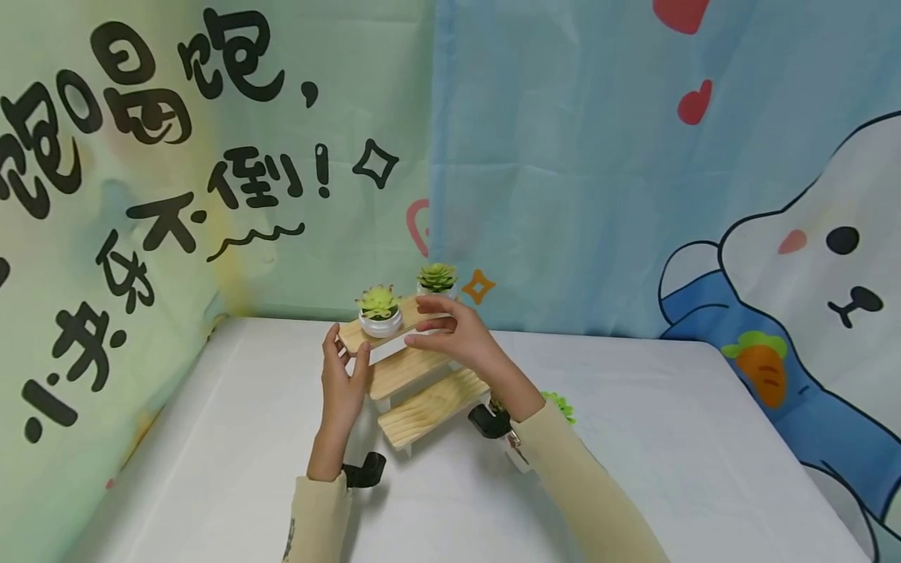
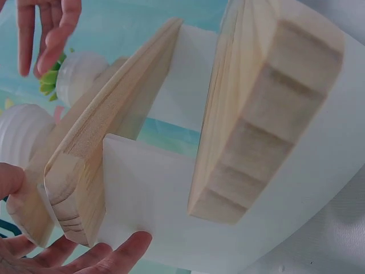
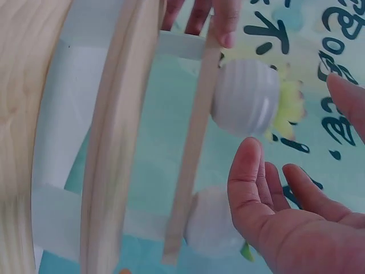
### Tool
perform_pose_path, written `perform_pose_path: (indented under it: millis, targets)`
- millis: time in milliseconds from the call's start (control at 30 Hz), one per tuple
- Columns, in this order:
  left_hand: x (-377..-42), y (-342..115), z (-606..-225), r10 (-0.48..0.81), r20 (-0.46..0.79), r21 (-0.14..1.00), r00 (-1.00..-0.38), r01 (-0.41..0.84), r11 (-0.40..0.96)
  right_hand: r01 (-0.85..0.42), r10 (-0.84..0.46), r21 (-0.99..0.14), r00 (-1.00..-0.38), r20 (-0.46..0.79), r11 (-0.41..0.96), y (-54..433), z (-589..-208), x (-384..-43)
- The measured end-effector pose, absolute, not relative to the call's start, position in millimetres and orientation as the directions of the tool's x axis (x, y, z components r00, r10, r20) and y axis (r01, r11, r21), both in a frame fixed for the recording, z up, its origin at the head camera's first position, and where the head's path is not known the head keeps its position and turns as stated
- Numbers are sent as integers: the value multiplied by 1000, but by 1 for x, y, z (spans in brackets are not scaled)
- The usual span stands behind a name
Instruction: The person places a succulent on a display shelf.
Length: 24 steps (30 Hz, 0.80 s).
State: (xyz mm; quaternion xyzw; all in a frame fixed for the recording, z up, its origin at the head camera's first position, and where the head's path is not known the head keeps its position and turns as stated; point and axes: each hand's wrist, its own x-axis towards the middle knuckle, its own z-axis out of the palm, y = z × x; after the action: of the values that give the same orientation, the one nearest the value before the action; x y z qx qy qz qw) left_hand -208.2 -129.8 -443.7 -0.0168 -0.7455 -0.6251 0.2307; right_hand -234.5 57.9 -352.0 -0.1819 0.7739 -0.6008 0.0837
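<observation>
A three-tier wooden plant stand [image 1: 411, 371] with pale planks and white side supports stands on the table. On its top plank are a yellow-green succulent [image 1: 379, 303] in a white pot and, farther right, a green succulent [image 1: 437, 277] partly hidden by my right hand. My left hand [image 1: 343, 381] holds the left end of the top tier, thumb at the plank's end and fingers along the white support [image 2: 145, 197]. Over the top plank, between the two pots, my right hand [image 1: 461, 332] hovers with fingers loosely extended and nothing in them; the right wrist view shows its fingers [image 3: 245, 177] beside the pots.
Bright green leaves [image 1: 559, 405] show past my right forearm, and part of a white pot [image 1: 518, 453] shows below the wrist. A white cloth covers the table [image 1: 669, 438]. Printed curtains [image 1: 549, 195] hang behind and at the left.
</observation>
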Motion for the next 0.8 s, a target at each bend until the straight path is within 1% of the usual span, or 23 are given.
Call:
perform_pose_path:
  millis: [200,400,600,800]
  targets:
    - [-208,-131,-445,-271,368,924,-889,316,217,-164,-373,-964,-925,77,208,75,-348,-225]
    - [-207,-131,-445,-270,369,924,-889,318,213,-125,-333,-968,-942,48,215,86,-348,-222]
    - [-207,-132,-444,-264,355,928,-897,304,216,-168,-346,-960,-935,83,225,100,-355,-218]
    - [-206,-130,-443,-261,368,923,-892,316,221,-164,-328,-959,-941,82,229,116,-363,-209]
